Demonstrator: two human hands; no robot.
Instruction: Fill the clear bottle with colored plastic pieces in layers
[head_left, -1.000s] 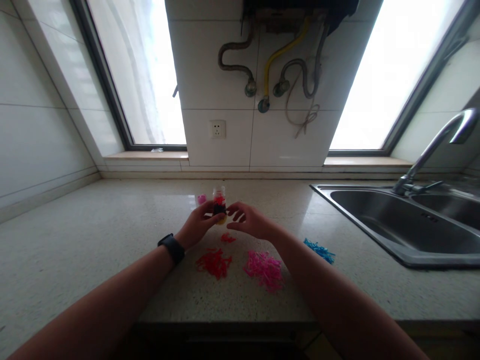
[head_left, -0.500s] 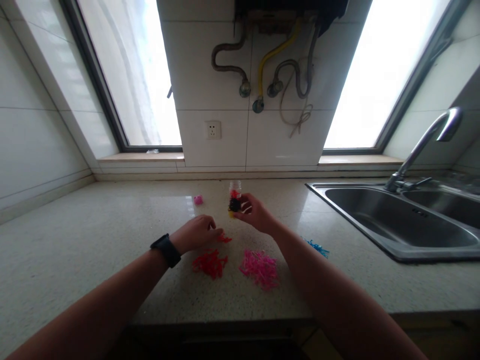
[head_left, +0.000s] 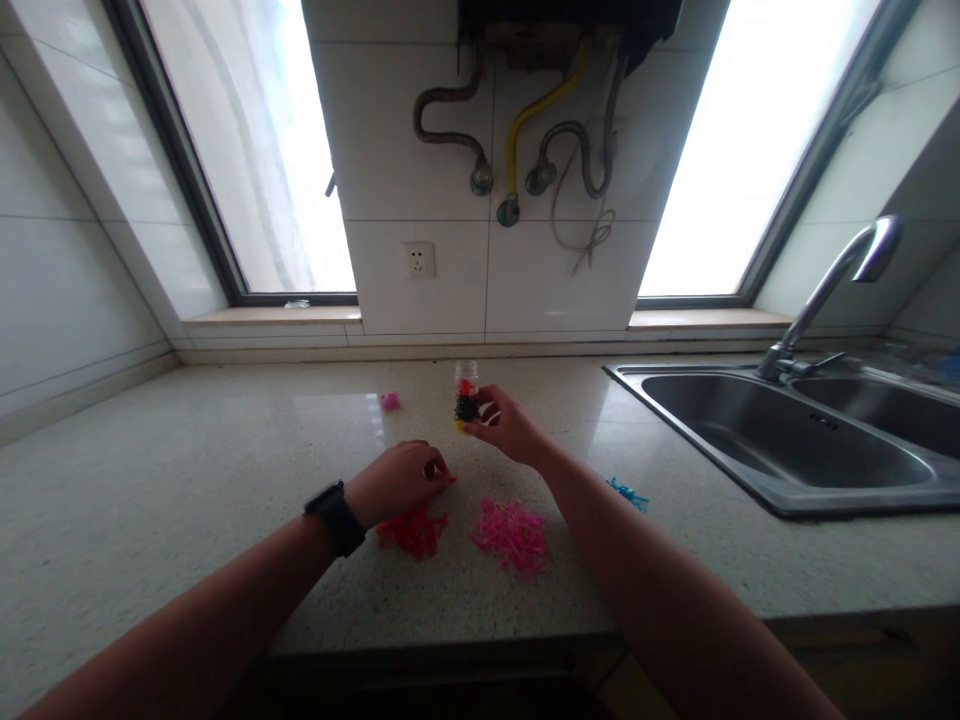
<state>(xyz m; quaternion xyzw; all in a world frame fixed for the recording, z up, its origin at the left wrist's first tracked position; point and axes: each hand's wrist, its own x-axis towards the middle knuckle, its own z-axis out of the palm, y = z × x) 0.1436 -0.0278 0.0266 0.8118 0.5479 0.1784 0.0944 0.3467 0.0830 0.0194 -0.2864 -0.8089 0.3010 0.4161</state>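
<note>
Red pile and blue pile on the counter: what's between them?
In the head view, the pink pile lies between the red pile and blue pile; the right forearm crosses between pink and blue.

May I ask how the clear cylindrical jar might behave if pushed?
The clear cylindrical jar could tip, being taller than wide; its round wall suggests it might roll. Its red, black and yellow contents may spill, as no lid shows on it.

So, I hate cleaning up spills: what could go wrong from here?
The small jar, held in the right hand, looks uncapped, so it might spill if tipped. The left hand, close to the red pile, might scatter it. The right forearm passes near the pink pile and might brush it apart.
</note>
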